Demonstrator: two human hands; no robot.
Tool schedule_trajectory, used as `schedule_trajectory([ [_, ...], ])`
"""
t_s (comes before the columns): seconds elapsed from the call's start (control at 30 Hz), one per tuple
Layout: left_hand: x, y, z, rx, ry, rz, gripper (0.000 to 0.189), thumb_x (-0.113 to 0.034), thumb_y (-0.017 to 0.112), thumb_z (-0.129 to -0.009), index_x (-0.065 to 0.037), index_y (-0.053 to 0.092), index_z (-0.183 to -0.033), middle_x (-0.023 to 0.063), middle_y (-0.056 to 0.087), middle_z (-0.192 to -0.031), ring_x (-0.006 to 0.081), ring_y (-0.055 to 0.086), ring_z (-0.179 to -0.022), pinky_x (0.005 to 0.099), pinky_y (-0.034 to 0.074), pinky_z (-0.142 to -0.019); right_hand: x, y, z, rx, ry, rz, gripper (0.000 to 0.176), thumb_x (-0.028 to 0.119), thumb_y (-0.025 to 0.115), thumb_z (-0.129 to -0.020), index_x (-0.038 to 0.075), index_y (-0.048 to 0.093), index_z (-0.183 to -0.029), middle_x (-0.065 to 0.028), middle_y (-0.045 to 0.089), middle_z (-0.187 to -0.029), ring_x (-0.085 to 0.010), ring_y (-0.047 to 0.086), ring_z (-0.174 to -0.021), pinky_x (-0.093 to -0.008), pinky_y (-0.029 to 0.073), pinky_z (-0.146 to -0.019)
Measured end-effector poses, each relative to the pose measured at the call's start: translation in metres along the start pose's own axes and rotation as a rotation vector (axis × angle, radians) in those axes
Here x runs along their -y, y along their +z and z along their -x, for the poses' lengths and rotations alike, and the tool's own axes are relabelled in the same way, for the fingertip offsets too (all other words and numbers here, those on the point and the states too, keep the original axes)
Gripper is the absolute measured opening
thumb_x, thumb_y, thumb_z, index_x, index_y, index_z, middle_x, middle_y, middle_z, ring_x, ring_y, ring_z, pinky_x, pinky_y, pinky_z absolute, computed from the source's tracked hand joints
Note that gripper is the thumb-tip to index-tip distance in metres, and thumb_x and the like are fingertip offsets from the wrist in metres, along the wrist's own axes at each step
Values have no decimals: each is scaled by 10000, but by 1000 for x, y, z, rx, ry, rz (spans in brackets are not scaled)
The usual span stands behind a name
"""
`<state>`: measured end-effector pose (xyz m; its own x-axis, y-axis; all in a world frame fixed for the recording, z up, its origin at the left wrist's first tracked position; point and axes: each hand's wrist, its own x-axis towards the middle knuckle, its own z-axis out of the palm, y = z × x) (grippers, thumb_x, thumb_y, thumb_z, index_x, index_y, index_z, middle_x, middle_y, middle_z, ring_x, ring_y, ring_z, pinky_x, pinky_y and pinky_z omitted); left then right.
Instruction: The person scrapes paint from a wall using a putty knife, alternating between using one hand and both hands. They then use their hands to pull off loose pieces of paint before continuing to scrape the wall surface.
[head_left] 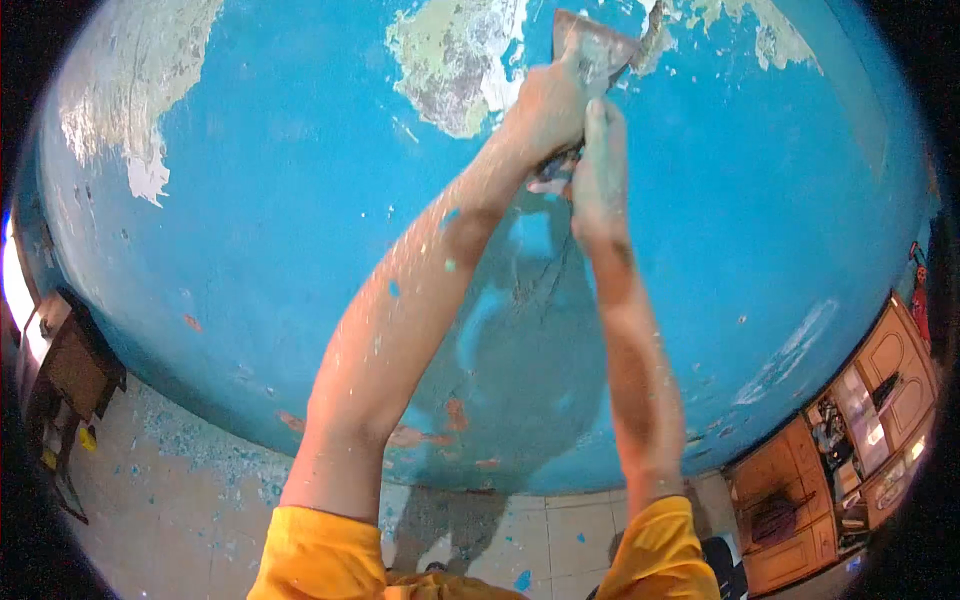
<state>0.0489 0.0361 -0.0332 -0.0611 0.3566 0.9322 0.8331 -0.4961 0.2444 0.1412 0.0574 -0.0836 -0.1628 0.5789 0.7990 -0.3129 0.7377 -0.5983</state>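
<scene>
Blue wall (250,200), paint flaking; big bare patch (450,70) near its top. Tiled floor (180,500) well below patch, w/ paint chips on it. Wooden cabinet (850,440) far below-right of patch. Both arms up. Left hand (545,105) just right of patch, closed round scraper (592,48) right under blade. Right hand (600,160) below-right of patch, wrapped on handle. Scraper long axis approx vertical, slight lean right; blade points up, against wall, beside patch edge.
</scene>
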Motion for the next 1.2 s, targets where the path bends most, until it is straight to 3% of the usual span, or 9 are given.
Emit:
schedule_trajectory([
  [0.1, -14, -3, 29, 37, -146, 93, 726, -266, 571, -847, 52, 261, -1421, 338, 603, -1031, 462, 608, -965, 468, 490, -826, -13, 5, 34, 10, 213, -307, 575, 490, 440, -955, 112, 357, -1380, -81, 553, -1147, -137, 603, -885, -307, 532, -550],
  [0.2, -20, 15, 16, -94, -189, 222, 725, -247, 549, -856, 68, 232, -1427, 350, 603, -1021, 437, 623, -970, 449, 484, -842, -13, 1, 16, 23, 6, -426, 611, 462, 441, -954, 112, 297, -1434, -81, 508, -1237, -131, 567, -1002, -311, 536, -549],
  [0.4, -10, 22, -8, -265, -305, 365, 612, -185, 525, -862, 147, 335, -1341, 313, 632, -989, 362, 650, -927, 399, 505, -786, 55, -9, 15, -47, 220, 132, 560, 193, 474, -927, 66, 309, -1447, -73, 638, -782, -171, 582, -594, -313, 491, -585],
  [0.57, -4, 27, -19, -175, -682, 874, 411, -269, 490, -927, 114, 600, -1028, 231, 661, -926, 312, 669, -787, 391, 534, -679, 50, -9, 5, -8, -335, 652, 396, 194, 462, -891, 18, 551, -1235, -267, 601, -1124, -411, 614, -980, -425, 473, -877],
  [0.93, 13, 40, -62, -128, -604, 968, 596, -426, 441, -953, 139, 561, -1101, 249, 657, -1001, 335, 661, -891, 424, 514, -751, 57, 0, -26, 4, -102, 674, 437, 280, 448, -883, 122, 560, -1274, -250, 569, -1200, -444, 523, -1121, -444, 431, -957],
  [1.0, 0, 37, -19, -223, -630, 974, 611, -432, 445, -946, 149, 559, -1096, 253, 652, -1019, 335, 651, -945, 423, 503, -785, 60, -6, 2, 76, -69, 744, 439, 269, 454, -874, 111, 562, -1270, -254, 580, -1182, -446, 533, -1107, -445, 440, -942],
  [1.03, 8, 39, -24, -208, -600, 942, 609, -421, 441, -937, 155, 554, -1102, 267, 644, -1033, 336, 643, -965, 422, 492, -809, 55, -5, -2, 85, -142, 836, 416, 231, 467, -910, 162, 556, -1310, -24, 497, -603, -89, 376, -406, -278, 314, -372],
  [1.13, -29, 15, -30, -291, -739, 1068, 440, -308, 393, -954, 56, 627, -1036, 175, 673, -971, 274, 654, -836, 421, 511, -720, 96, 2, 3, 88, 62, 673, 409, 250, 485, -914, 158, 561, -1306, -20, 506, -611, -83, 379, -417, -269, 298, -365],
  [1.2, 12, 72, -48, -188, -734, 1342, 330, -363, 634, -839, -69, 559, -970, 93, 617, -964, 294, 583, -800, 451, 446, -693, 91, -10, -5, 135, 86, 682, 404, 267, 501, -914, 154, 570, -1295, -13, 511, -612, -83, 383, -418, -266, 289, -363],
])
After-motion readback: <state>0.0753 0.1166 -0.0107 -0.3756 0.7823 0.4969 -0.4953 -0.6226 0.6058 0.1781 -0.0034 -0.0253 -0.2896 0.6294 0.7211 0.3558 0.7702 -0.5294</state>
